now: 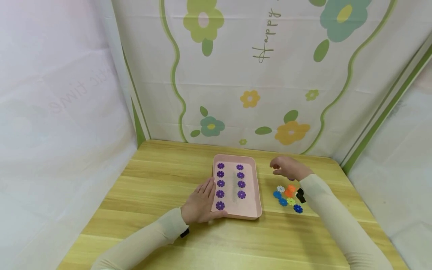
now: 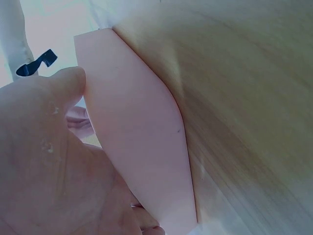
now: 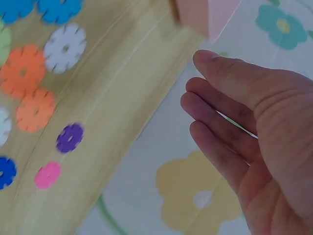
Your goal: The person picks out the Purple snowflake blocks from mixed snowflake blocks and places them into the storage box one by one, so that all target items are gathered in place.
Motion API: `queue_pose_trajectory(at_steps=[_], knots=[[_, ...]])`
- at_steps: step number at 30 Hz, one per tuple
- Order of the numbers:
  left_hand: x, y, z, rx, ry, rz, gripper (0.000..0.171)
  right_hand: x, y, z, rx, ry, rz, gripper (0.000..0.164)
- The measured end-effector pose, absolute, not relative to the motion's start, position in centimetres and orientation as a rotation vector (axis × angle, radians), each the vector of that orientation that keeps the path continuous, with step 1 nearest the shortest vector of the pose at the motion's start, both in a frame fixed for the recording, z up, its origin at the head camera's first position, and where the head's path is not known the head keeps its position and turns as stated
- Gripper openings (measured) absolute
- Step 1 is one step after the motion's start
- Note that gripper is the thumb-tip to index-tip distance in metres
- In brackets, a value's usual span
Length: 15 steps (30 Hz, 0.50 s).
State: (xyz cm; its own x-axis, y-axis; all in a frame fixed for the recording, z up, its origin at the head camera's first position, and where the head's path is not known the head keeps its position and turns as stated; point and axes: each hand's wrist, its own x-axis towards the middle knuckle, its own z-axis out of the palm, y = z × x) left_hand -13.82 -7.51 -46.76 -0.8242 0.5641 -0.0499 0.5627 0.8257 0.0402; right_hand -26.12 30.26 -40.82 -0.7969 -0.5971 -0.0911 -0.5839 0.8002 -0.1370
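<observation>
A pink rectangular tray [image 1: 250, 205] lies on the wooden table with purple snowflake discs in two columns, several on the left [image 1: 220, 183] and several on the right [image 1: 241, 184]. At the tray's near left corner my left hand [image 1: 200, 203] rests with straight fingers along the side and thumb at the front edge; the left wrist view shows the tray's outer wall [image 2: 137, 122] beside the palm. My right hand [image 1: 289, 167] hovers right of the tray, fingers loosely bent and holding nothing. Below it, a purple disc [image 3: 70, 138] lies near a pink one [image 3: 48, 175].
Loose discs lie in a group right of the tray: orange [image 1: 290, 190], white [image 1: 280, 189], light blue [image 1: 282, 202], yellow-green [image 1: 291, 201] and dark blue [image 1: 298, 209]. A floral cloth [image 1: 229, 75] hangs behind the table's far edge.
</observation>
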Motion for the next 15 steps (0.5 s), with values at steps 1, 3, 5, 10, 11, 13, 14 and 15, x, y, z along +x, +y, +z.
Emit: queue_pose_trajectory(at_steps=[1, 3, 5, 10, 11, 13, 14, 15], knots=[[-13.8, -7.5, -46.8, 0.907, 2.943, 0.039, 0.113, -26.2, 30.9, -40.9, -0.912, 2.866, -0.154, 0.02], [-13.8, -7.5, -46.7, 0.908, 2.942, 0.036, 0.113, -26.4, 32.1, -41.1, -0.87, 2.882, -0.15, 0.021], [-13.8, -7.5, -46.8, 0.912, 2.943, 0.039, 0.112, -26.5, 33.3, -41.3, -0.835, 2.889, -0.169, 0.021], [-13.9, -7.6, -47.0, 0.913, 2.945, 0.042, 0.112, -26.6, 36.1, -41.9, -0.746, 2.905, -0.246, 0.019], [-13.9, -7.6, -47.0, 0.912, 2.946, 0.039, 0.113, -26.6, 36.5, -42.1, -0.725, 2.909, -0.252, 0.019], [-14.0, -7.6, -47.1, 0.912, 2.948, 0.033, 0.113, -26.5, 37.2, -42.6, -0.669, 2.914, -0.259, 0.023], [-14.0, -7.6, -47.1, 0.913, 2.948, 0.031, 0.113, -26.4, 37.5, -42.9, -0.65, 2.916, -0.256, 0.025], [-14.0, -7.6, -47.1, 0.913, 2.949, 0.028, 0.113, -26.3, 37.8, -43.3, -0.633, 2.917, -0.251, 0.027]])
